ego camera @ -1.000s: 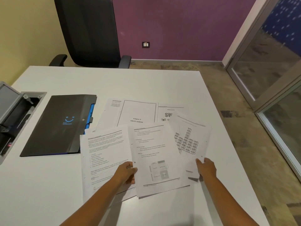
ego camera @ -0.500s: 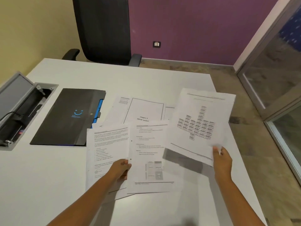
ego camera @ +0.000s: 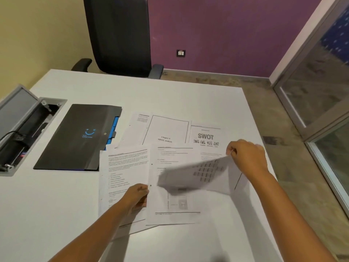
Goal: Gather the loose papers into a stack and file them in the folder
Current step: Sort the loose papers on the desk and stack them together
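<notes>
Nearest to the camera, the left hand lies on the white counter among the loose papers. Its fingers are curled around the left edge of a printed sheet with a small table, and this sheet lies flat on top of the others. Under it, to the left, a sheet of dense text lies flat too, and its corner touches the folder.

The right hand is raised above the counter. Its fingers are pinched shut on the top corner of a chart sheet, which hangs in the air, bent and blurred, and throws a grey shadow on the papers below. The sheet is thin white paper with rows of small dark boxes.

Behind these, three more sheets lie flat side by side: a text page, a title page "Chapter 4 SWOT Analysis" with a thin black frame, and a "SWOT" page with small figures.

To the left of the papers the black folder lies closed on the counter. It is matte and rectangular, with a blue smiling mark on the cover, and blue tabs show at its right edge. What is inside, I cannot tell.

At the left edge of the counter, a grey cable box is sunk into the surface with its lid open. Inside it there is a black cable.

At the far side of the counter stands a black office chair with armrests.
</notes>
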Demonstrator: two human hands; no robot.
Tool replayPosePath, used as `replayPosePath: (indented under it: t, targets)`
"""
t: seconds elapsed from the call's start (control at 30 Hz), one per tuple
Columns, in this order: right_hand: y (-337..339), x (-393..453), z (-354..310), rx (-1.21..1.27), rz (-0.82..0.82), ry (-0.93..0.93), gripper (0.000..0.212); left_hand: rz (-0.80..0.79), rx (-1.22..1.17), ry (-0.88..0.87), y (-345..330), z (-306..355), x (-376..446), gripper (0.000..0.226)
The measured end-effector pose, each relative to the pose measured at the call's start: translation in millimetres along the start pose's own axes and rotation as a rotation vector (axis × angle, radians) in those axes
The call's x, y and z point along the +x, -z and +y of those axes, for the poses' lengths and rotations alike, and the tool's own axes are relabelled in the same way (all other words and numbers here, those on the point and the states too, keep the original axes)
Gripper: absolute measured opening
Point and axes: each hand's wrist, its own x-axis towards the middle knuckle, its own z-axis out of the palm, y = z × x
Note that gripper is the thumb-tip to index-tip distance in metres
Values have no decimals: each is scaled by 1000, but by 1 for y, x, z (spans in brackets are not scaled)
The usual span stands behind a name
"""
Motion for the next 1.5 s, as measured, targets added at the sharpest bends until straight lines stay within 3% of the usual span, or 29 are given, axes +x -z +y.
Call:
replayPosePath:
  t: [0.17,0.27,0.43,0.53,0.6,0.67,0.77,0.8,0.87,1.03,1.13,1.2,1.27,1.37,1.5]
  targets:
    - [-7,17,-27,-310,-17,60,20,-2,-108,46,-1,8,-9,22]
    - [-14,22,-51,-306,-69,149,23,19,-29,62,-8,13,-13,32]
    - [-21,23,-87,-34,27,259,17,14,120,57,-27,26,-22,38]
    - [-27,18,-102,354,51,326,40,78,143,68,-31,28,-28,53]
    - [-36,10,-100,581,28,245,54,-5,-211,96,-33,23,-33,57]
    - [-58,-4,-87,638,-49,101,58,-97,-432,125,-36,18,-37,54]
    - [-100,-32,-62,620,-460,-162,68,-178,-319,53,-46,9,-41,39]
    - [-112,-43,-55,652,-600,-211,71,-198,-243,44,-51,8,-42,47]
    - [-127,-60,-43,732,-697,-232,71,-201,-111,54,-62,5,-42,59]
    - [-126,-68,-21,944,-587,-310,61,-49,102,18,-83,2,-32,42]
    - [-124,-70,-1,711,-287,-422,53,7,84,-1,-85,1,-29,37]
    - [-125,-75,14,569,-171,-562,59,39,43,-2,-84,1,-27,36]
    - [-128,-81,23,423,-246,-713,73,54,47,-6,-82,1,-26,35]
    - [-134,-89,18,294,-358,-755,84,27,101,-69,-84,1,-30,36]
    - [-141,-79,10,530,-335,-696,81,-142,128,-71,-88,4,-36,45]
